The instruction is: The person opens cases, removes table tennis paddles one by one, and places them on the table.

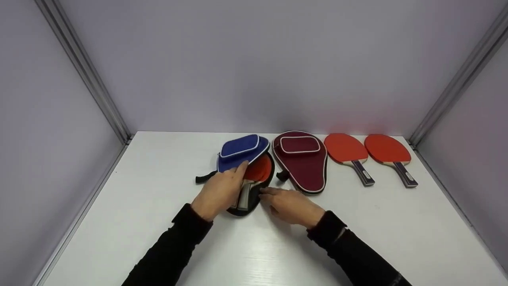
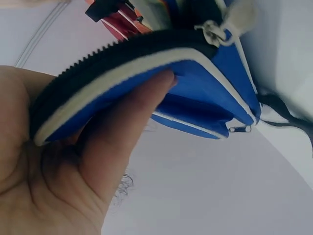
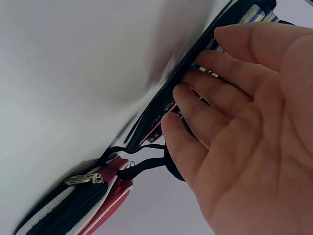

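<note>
Left hand (image 1: 220,190) grips blue case (image 1: 240,147); paddles (image 1: 257,170) inside.

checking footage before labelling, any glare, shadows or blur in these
Head view: glare on the white tabletop near the bottom middle, a reddish cast on the back wall above the bare table tennis paddles; left wrist view: the zipper pull on the blue paddle case is blurred; right wrist view: soft grey shadow on the tabletop.

left hand (image 1: 221,190) pinches, right hand (image 1: 291,205) extends leftward.
</note>
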A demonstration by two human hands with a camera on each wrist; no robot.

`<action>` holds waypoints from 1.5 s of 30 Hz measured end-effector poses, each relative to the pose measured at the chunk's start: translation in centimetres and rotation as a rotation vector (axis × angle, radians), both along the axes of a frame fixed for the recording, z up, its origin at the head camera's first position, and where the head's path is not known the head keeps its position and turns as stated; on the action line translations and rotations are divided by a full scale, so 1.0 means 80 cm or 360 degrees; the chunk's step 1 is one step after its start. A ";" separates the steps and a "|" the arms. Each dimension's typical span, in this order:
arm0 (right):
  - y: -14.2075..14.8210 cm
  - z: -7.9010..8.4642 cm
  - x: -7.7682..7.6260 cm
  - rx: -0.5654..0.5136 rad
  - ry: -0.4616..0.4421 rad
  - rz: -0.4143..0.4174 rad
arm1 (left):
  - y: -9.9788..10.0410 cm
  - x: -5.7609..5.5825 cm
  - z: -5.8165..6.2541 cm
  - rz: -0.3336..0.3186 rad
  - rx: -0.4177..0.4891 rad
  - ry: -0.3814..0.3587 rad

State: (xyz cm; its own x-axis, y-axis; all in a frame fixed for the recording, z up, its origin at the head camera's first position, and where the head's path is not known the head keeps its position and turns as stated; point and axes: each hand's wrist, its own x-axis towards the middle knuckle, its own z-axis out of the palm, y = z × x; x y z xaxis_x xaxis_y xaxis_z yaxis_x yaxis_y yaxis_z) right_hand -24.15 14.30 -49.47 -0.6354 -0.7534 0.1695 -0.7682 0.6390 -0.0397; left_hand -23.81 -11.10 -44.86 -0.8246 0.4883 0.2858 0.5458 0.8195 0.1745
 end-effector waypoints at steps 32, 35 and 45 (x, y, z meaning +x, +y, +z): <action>0.060 0.007 0.029 -0.0013 -0.0076 0.0081 | -0.091 0.006 0.040 0.0124 -0.0475 0.0038; 0.066 0.005 0.038 -0.0015 -0.0051 0.0079 | -0.094 0.009 0.032 0.0078 -0.0484 -0.0207; 0.078 0.005 0.080 0.0106 0.0030 -0.0011 | -0.100 0.008 0.014 0.0076 -0.0293 -0.0673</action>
